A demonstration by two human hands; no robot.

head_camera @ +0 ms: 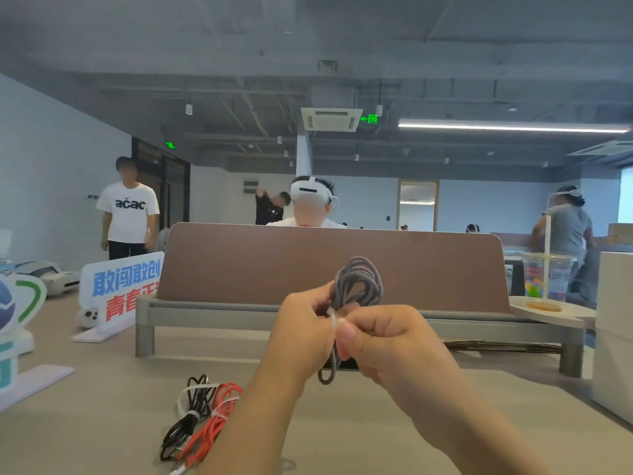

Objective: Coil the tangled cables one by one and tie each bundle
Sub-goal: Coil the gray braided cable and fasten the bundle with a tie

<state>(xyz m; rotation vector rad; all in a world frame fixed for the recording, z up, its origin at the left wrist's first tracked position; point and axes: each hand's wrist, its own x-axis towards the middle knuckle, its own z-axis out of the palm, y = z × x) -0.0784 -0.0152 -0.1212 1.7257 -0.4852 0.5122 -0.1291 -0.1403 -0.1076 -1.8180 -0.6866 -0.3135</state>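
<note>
Both hands are raised above the table [342,423] and clenched on 1 gray braided cable coil [359,279]. The left hand [301,323] grips its waist. The right hand [387,341] curls round it too, thumb against a white zip tie [331,317]. At 7 o'clock from the hands, 2 tied bundles lie side by side: the black cable [181,426] and the red cable [214,428].

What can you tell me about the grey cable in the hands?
The grey cable looks braided and is wound into a loose coil of several loops. It is held upright above the desk, top loops fanning out, one loop hanging below the hands. The left hand and right hand pinch its middle, where a white tie sits. Plugs are not visible.
</note>
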